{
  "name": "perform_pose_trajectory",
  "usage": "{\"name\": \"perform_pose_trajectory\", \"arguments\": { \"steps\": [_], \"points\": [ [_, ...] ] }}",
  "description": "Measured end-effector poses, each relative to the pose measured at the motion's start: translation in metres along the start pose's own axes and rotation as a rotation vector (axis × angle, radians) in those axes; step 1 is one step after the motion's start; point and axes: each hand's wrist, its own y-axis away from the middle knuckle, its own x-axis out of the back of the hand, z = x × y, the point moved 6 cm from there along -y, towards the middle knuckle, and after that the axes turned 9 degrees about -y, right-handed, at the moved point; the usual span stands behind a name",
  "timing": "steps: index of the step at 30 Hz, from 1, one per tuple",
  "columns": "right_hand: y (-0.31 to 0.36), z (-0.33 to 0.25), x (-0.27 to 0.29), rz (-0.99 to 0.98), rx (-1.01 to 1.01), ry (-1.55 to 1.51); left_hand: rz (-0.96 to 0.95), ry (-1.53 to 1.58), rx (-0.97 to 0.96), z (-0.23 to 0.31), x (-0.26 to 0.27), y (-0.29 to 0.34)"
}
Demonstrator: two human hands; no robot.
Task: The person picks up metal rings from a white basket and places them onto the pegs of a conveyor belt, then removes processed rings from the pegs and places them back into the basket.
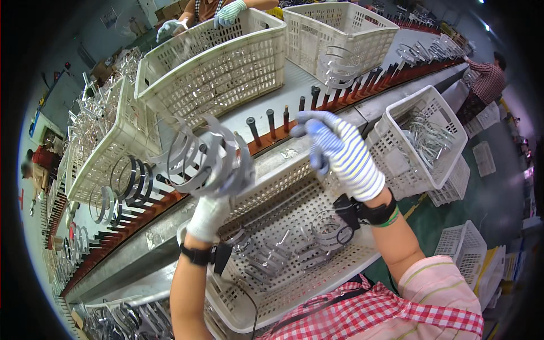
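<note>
My left hand (208,220), in a white glove, holds a bunch of grey metal hoops (195,161) above the near edge of the conveyor. Motion blurs the hoops, and they hide most of its fingers. My right hand (343,148) wears a striped glove with blue fingertips. Its fingers are apart and bent, and I see nothing between them. It hovers beside a row of black-capped upright pegs (271,120) on a reddish rail. Below both hands, more metal hoops (266,258) lie in a white perforated crate (249,323).
White crates (212,85) stand on the conveyor, one heaped with shiny metal parts (93,133). Dark hoops (136,178) hang on pegs at left. Another crate (391,153) of metal strips stands at right. A co-worker's gloved hands (229,12) are across the line; another person (488,79) stands far right.
</note>
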Motion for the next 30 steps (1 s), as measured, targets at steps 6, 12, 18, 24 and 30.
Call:
{"name": "perform_pose_trajectory", "arguments": {
  "steps": [6,12,18,24,30],
  "points": [
    [-0.003,0.058,0.065,0.039,-0.139,0.16,0.116,0.025,0.61,-0.103,-0.13,-0.017],
    [0.009,0.199,0.033,-0.395,-0.267,0.702,-0.51,-0.405,0.748,-0.141,-0.18,-0.013],
    [0.066,0.373,-0.082,-1.02,-0.438,1.153,-0.342,0.044,0.889,-0.192,-0.136,0.107],
    [0.044,0.37,-0.152,-0.511,-0.053,0.953,-0.328,1.021,0.952,-0.078,-0.007,0.13],
    [0.058,0.407,-0.205,-0.689,-0.377,0.886,-0.245,0.94,1.076,-0.064,0.054,0.206]
  ]
}}
